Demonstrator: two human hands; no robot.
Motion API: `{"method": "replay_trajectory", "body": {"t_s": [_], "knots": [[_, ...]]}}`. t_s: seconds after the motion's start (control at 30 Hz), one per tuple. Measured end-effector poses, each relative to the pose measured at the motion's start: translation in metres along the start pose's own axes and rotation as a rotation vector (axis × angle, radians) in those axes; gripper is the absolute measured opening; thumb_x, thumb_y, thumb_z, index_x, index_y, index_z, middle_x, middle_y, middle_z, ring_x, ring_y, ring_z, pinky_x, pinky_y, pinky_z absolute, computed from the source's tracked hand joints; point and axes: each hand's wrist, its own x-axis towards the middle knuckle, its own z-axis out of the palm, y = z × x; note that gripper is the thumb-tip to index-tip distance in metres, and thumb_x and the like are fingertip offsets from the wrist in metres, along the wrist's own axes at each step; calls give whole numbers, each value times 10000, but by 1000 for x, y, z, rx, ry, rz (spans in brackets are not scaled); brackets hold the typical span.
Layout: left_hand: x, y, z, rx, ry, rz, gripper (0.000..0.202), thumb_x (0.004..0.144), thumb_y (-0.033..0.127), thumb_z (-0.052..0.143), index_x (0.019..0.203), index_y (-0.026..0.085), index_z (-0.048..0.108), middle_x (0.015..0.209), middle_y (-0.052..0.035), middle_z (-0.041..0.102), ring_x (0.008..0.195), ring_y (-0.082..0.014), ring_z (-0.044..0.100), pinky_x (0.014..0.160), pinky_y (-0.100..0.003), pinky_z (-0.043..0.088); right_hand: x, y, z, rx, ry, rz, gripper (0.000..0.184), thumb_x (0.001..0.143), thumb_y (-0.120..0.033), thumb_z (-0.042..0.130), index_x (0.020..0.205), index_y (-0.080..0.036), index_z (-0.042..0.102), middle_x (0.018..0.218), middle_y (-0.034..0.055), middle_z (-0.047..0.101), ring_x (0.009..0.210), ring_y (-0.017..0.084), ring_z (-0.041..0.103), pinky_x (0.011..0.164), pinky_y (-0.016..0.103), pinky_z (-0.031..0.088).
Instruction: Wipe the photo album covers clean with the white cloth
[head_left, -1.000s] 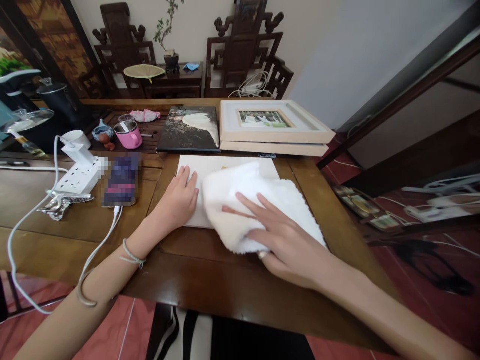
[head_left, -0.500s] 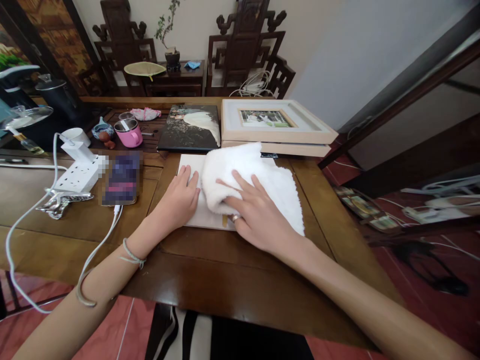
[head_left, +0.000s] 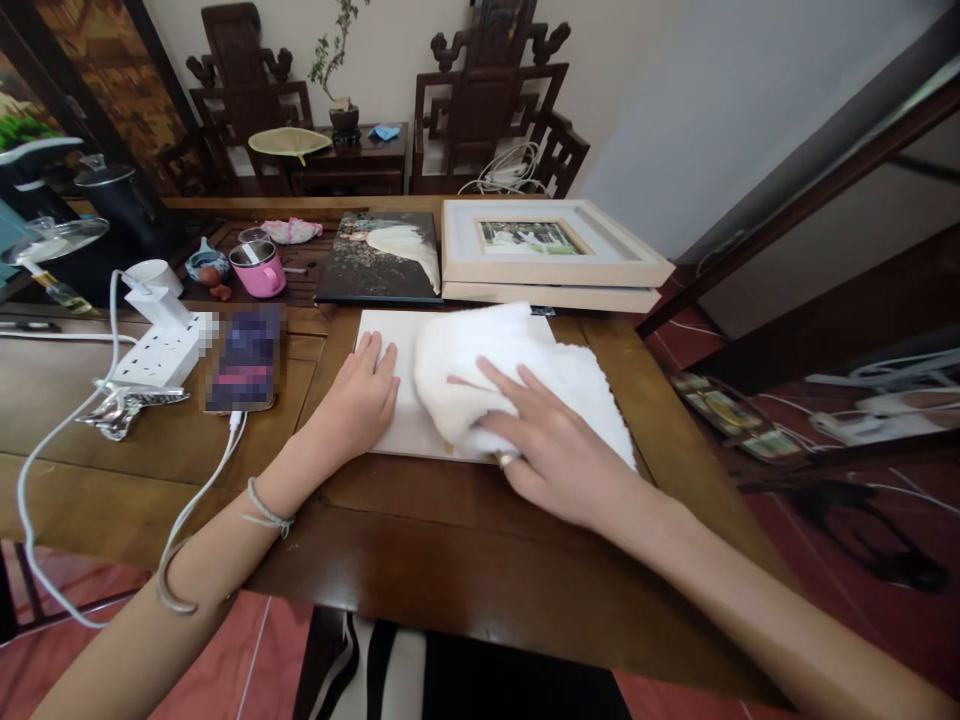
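Note:
A pale flat board [head_left: 394, 425] lies on the wooden table. My left hand [head_left: 361, 400] rests on its left edge, fingers stretched out and lying flat. Bunched over the board's middle and right is a fluffy white cloth [head_left: 480, 350], which spills past the right edge onto the table. My right hand [head_left: 559, 450], with a ring on one finger, presses on the cloth and grips its near fold. Part of the board is hidden under the cloth.
Behind the board are a dark photo panel [head_left: 382, 255] and stacked picture frames [head_left: 555, 245]. To the left lie a phone [head_left: 244, 360] with a charging cable, a white power strip [head_left: 161, 350] and a pink mug [head_left: 257, 268]. The table's front edge [head_left: 450, 610] runs close to me.
My right hand has slid the cloth to the right and slightly toward me, uncovering more of the board's left part. My left hand has stayed in place.

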Motion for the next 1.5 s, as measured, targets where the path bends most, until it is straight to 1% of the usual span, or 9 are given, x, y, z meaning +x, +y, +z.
{"method": "replay_trajectory", "body": {"t_s": [0.13, 0.23, 0.47, 0.57, 0.77, 0.97, 1.13, 1.27, 1.5], "knots": [[-3, 0, 2, -5, 26, 13, 469, 991, 218, 307, 1400, 3, 385, 1517, -298, 337, 1468, -365, 239, 1123, -557, 357, 27, 18, 8, -64, 28, 103, 477, 705, 7, 427, 1090, -149, 661, 1475, 134, 489, 1440, 372, 277, 1115, 674, 291], [-3, 1, 3, -10, 25, 22, 472, 992, 220, 305, 1404, 3, 383, 1518, -301, 332, 1469, -362, 240, 1122, -570, 355, 34, 10, 11, -92, 16, 145, 487, 705, 4, 446, 1111, -160, 660, 1467, 130, 501, 1439, 391, 271, 1101, 706, 275], [0, 0, -3, -24, -32, 51, 492, 943, 151, 308, 1404, -6, 372, 1482, -305, 385, 1474, -374, 215, 1115, -606, 348, -6, -46, -2, -9, -81, -34, 451, 618, 4, 448, 939, -174, 711, 1487, 94, 475, 1443, 414, 215, 1118, 717, 236], [1, -2, -6, -34, -37, 37, 501, 930, 142, 335, 1409, -3, 363, 1503, -298, 356, 1473, -385, 209, 1120, -595, 343, -25, -54, -9, 43, -98, -94, 390, 572, 0, 439, 806, -186, 689, 1487, 65, 479, 1453, 381, 207, 1141, 682, 237], [0, 1, -7, -16, -24, 10, 480, 959, 171, 312, 1387, -33, 390, 1495, -321, 352, 1468, -379, 228, 1135, -572, 335, -24, -26, -11, 61, -47, -115, 464, 588, 7, 407, 898, -184, 695, 1452, 51, 526, 1453, 294, 276, 1170, 608, 271], [-3, 3, -3, -6, 2, -15, 484, 982, 214, 320, 1391, -34, 387, 1507, -327, 330, 1458, -385, 252, 1125, -560, 351, 19, 7, 0, -55, -13, 21, 475, 684, 13, 430, 1056, -132, 686, 1453, 139, 515, 1421, 361, 332, 1138, 635, 303], [-1, 2, 3, -81, 15, -38, 476, 973, 222, 336, 1388, 1, 407, 1522, -288, 337, 1468, -363, 239, 1145, -545, 324, 50, 7, 12, -126, -25, 203, 476, 733, -1, 444, 1144, -103, 663, 1458, 151, 507, 1432, 423, 275, 1116, 692, 269], [4, 3, -1, -227, 22, -85, 473, 960, 220, 333, 1402, 75, 417, 1530, -212, 378, 1467, -319, 270, 1173, -536, 285, 47, -13, 12, -113, -79, 128, 515, 687, -1, 475, 1150, -124, 666, 1514, 118, 439, 1448, 443, 210, 1123, 724, 207], [13, 15, -23, -433, 57, -282, 491, 978, 295, 277, 1372, 92, 489, 1479, -153, 480, 1442, -286, 340, 1189, -504, 259, 0, -41, -7, 63, -162, -93, 477, 595, 11, 447, 940, -173, 720, 1519, 67, 431, 1465, 385, 164, 1155, 690, 169]]}}
